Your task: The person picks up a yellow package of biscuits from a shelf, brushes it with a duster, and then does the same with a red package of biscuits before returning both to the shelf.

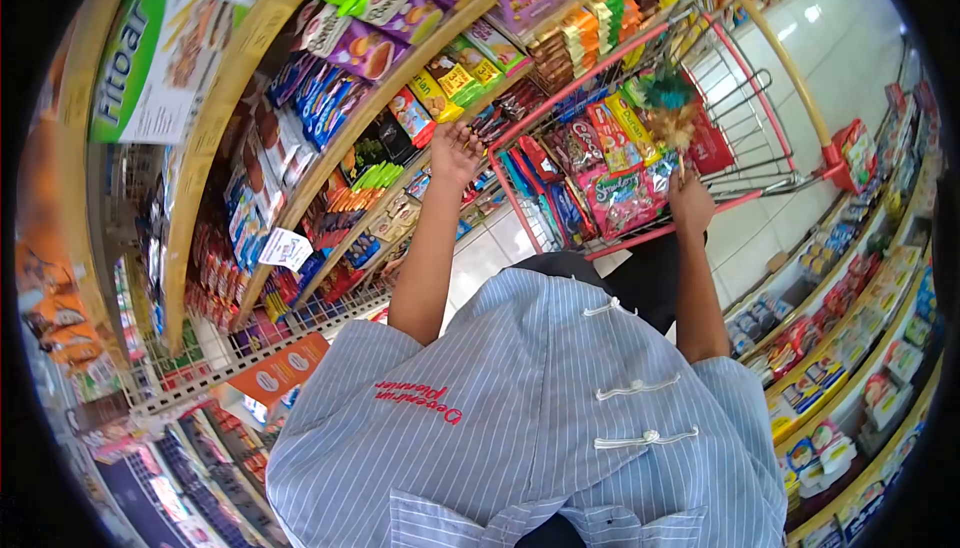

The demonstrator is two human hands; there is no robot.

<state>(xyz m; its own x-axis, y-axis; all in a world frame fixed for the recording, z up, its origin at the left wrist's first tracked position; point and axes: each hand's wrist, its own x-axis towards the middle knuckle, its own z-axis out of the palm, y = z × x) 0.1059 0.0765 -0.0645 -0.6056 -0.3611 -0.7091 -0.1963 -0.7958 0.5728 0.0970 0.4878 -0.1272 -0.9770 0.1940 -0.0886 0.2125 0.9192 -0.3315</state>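
My left hand (455,151) is up at the shelf (352,133), fingers spread and loose, holding nothing. The fingertips sit just beside the shelf's front edge, close to a row of packets (415,113); I cannot tell if they touch. My right hand (690,203) is closed around the thin handle of a duster (665,103), whose teal and tan feathers stand up over the near end of the cart (745,113).

The cart is red wire, and it lies straight ahead of me between my two arms. Its left rim runs close along the shelf front, leaving only a narrow gap where my left hand is. Its near half is heaped with snacks (620,193), piled up to the rim and touching the feathers from below. The far half shows bare wire.

The shelves on my left curve tall and full, with goods out to each edge and a price card (285,248) hanging off one lip. To my right, a second bank of shelves (850,348) lines the aisle, well apart from the cart. Between that bank and the cart the white floor (800,38) is open, widest beyond the cart's handle. A slim strip of floor also shows between the cart's near corner and the lower left shelves, just in front of my striped shirt (540,398).
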